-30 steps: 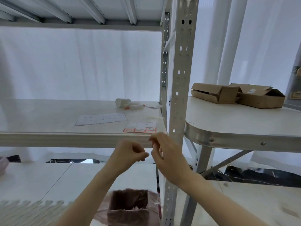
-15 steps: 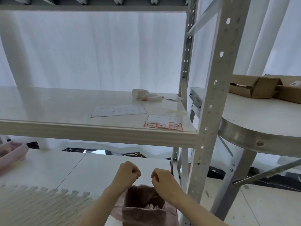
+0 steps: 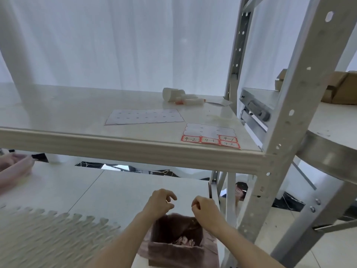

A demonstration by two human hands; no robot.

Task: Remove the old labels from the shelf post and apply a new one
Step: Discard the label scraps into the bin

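The grey perforated shelf post point(image 3: 286, 113) rises at the right of the shelf. Near the shelf's front right corner lies a label sheet point(image 3: 210, 136) with red-bordered labels marked 4-1 and 4-2. Below the shelf, my left hand point(image 3: 161, 202) and my right hand point(image 3: 205, 209) hover side by side over a small brown bin point(image 3: 174, 242) lined with a pink bag. The left hand's fingers are loosely apart. The right hand's fingertips are pinched together; whether a scrap is in them is too small to tell.
An empty label backing sheet point(image 3: 144, 116) and white rolls or tubes point(image 3: 181, 97) lie further back on the shelf point(image 3: 135, 149). A round metal-rimmed table point(image 3: 332, 157) with cardboard boxes point(image 3: 340, 89) stands right of the post. A ridged mat point(image 3: 48, 235) lies at lower left.
Both hands have dropped from the shelf edge by the post down to just above the bin. The left hand's fingers have loosened. The view has tilted down and closer.
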